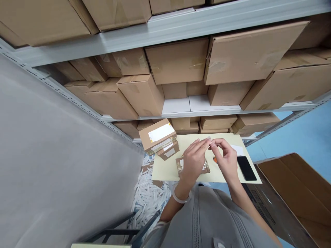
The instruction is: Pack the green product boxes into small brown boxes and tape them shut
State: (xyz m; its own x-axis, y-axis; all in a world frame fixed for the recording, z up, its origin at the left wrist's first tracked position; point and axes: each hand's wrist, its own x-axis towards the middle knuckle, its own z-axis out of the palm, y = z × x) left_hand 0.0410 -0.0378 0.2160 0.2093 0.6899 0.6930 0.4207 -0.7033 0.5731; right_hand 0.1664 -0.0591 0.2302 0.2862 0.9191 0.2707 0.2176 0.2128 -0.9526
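Note:
My left hand (194, 158) and my right hand (225, 157) meet at the fingertips above a pale yellow tabletop (165, 170). Pinched between them is a small whitish slip (209, 138), too small to tell whether it is paper or a label. The left fingers lie close together, and the right thumb and index finger press on the slip's near end. Below my left hand sits a small taped cardboard box (180, 169), partly hidden by that hand and wrist. A bit of something orange (215, 159) shows beside my right hand, mostly covered.
Two labelled cardboard boxes (157, 136) stand stacked at the table's left. At right lie a white sheet (238, 150) and a black phone (247, 168). A metal shelf (201, 113) full of cartons rises behind. Shredded paper (147, 196) covers the floor; a large open carton (297, 193) is at right.

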